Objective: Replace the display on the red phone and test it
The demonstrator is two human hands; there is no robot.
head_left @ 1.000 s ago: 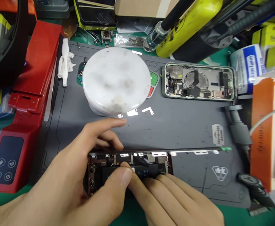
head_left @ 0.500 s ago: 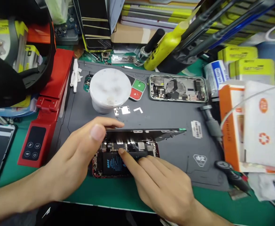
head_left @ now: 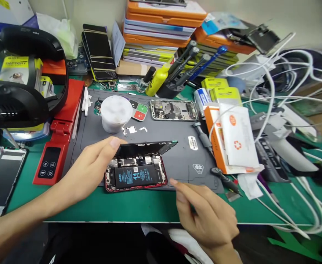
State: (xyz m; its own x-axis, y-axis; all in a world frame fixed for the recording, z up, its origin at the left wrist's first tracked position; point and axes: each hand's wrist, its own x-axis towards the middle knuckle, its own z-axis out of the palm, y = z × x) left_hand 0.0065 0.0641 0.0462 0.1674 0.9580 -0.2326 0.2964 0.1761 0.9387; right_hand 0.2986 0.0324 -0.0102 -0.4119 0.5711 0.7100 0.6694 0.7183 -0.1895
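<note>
An opened phone with a red frame lies near the front of the grey mat. Its black battery bears a blue "11", and its circuit board shows along the far side. The phone's screen stands tilted up at that far edge. My left hand holds the screen at its left end, thumb on top, other fingers behind it and hidden. My right hand is just right of the phone, apart from it, index finger pointing at its right corner. Its other fingers are curled, with nothing seen in them.
Beyond the phone, a white round tub and a second opened phone rest on the grey mat. A red device is at left. Screwdrivers, an orange box and white cables crowd the right.
My right hand has drawn back from the circuit board to the right of the phone. My left hand still holds the screen up. The camera view has shifted and widened.
</note>
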